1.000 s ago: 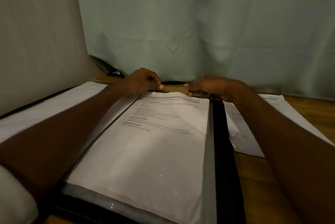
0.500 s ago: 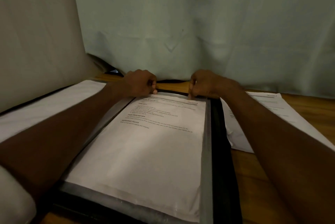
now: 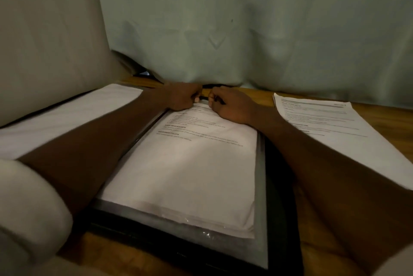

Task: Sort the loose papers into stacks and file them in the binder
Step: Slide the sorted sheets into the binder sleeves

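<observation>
A black binder [image 3: 277,197] lies open on the wooden table in front of me. In its right half a printed sheet [image 3: 190,170] sits inside a clear plastic sleeve [image 3: 260,188]. My left hand [image 3: 181,97] and my right hand [image 3: 232,106] are close together at the far top edge of that sleeve, fingers curled, pinching its opening. What lies between the fingertips is too small to make out. More white paper [image 3: 67,115] lies on the binder's left half, under my left forearm.
A loose printed sheet [image 3: 330,128] lies on the wooden table [image 3: 312,242] to the right of the binder. A pale green curtain [image 3: 245,30] hangs right behind the table's far edge. A beige cushion [image 3: 44,41] stands at the left.
Both hands have drawn closer together at the middle of the sleeve's top edge. The sheet's raised top end now lies flat inside the sleeve.
</observation>
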